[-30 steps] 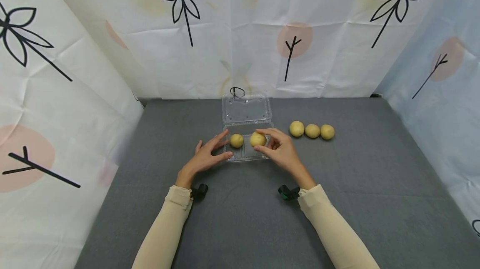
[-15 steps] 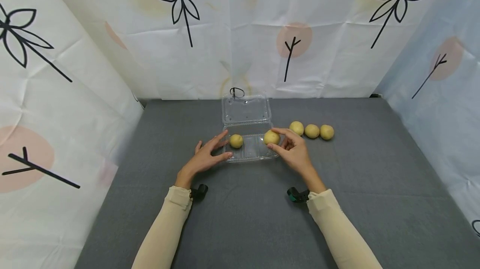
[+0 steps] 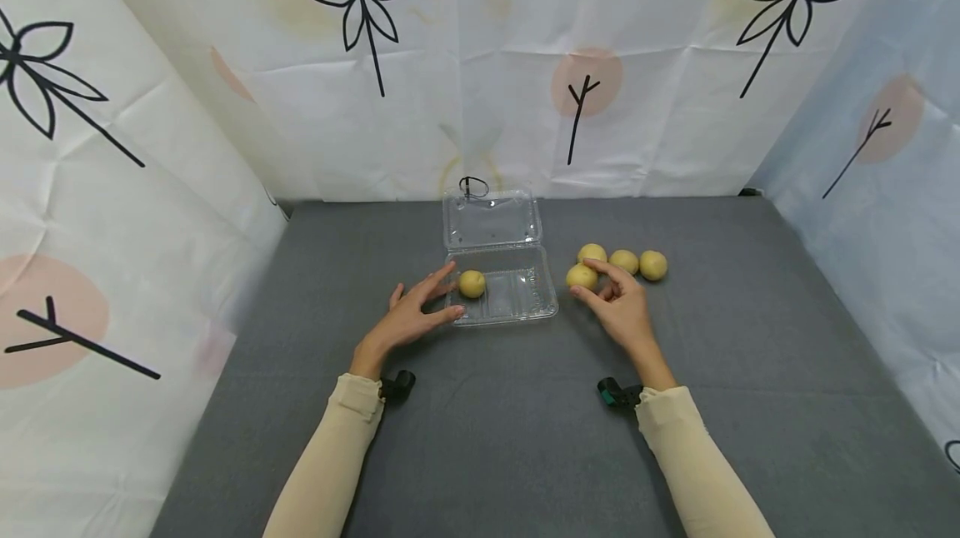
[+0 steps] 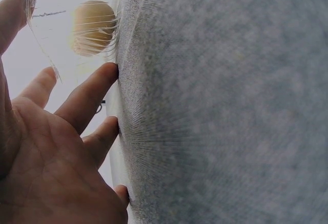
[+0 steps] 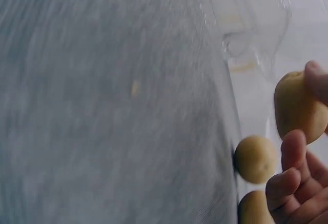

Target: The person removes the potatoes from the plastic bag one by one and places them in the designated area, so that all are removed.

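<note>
My right hand (image 3: 628,313) pinches a round yellow fruit (image 3: 581,277) between thumb and fingertips, above the table to the right of the clear plastic clamshell box (image 3: 521,292). In the right wrist view the held fruit (image 5: 293,106) shows a small dimple on top. My left hand (image 3: 407,320) rests at the box's left side with spread, fairly straight fingers, its thumb and fingertips touching the rim. One yellow fruit (image 3: 472,284) sits in the left part of the box. The left wrist view shows this fruit (image 4: 94,28) through the clear wall.
Three more yellow fruits lie in a row right of the box: a left one (image 3: 592,252), a middle one (image 3: 624,261) and a right one (image 3: 653,266). The box's lid (image 3: 491,220) lies back toward the patterned curtain (image 3: 510,88). Grey cloth (image 3: 480,438) covers the table.
My right hand has carried its fruit rightward, from over the box's right part to beside the row of fruits. The left hand has stayed at the box.
</note>
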A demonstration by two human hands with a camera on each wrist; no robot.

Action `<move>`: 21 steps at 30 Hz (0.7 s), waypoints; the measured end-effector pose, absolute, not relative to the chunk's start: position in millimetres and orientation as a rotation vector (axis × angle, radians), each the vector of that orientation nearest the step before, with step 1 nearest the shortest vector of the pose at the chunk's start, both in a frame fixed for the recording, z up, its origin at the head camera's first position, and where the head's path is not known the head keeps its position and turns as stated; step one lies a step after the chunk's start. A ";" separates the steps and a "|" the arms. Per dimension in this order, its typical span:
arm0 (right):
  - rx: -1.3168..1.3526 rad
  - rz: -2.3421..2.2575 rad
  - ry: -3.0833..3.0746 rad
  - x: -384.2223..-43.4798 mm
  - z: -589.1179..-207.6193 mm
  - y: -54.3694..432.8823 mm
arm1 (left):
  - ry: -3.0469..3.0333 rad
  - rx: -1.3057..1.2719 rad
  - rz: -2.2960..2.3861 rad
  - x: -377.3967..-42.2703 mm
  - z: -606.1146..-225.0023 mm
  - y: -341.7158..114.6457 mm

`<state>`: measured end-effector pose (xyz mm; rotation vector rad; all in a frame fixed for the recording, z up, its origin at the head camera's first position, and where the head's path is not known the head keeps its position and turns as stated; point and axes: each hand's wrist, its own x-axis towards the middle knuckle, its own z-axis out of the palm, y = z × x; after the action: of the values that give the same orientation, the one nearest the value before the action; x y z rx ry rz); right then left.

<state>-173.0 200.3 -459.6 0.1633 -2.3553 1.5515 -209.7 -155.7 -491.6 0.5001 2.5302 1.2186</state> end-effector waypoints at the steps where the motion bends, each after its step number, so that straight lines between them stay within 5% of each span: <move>1: 0.136 1.549 -2.363 -175.1 -465.4 204.5 | 2.530 0.503 1.220 -209.7 -491.5 -155.6; 21: -0.079 1.567 -2.442 -183.1 -498.3 231.8 | 2.533 0.497 1.218 -209.4 -491.5 -154.7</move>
<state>-183.1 231.8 -498.3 -0.0791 -2.4419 1.5668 -209.4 -154.7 -491.5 0.4965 2.5326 1.2177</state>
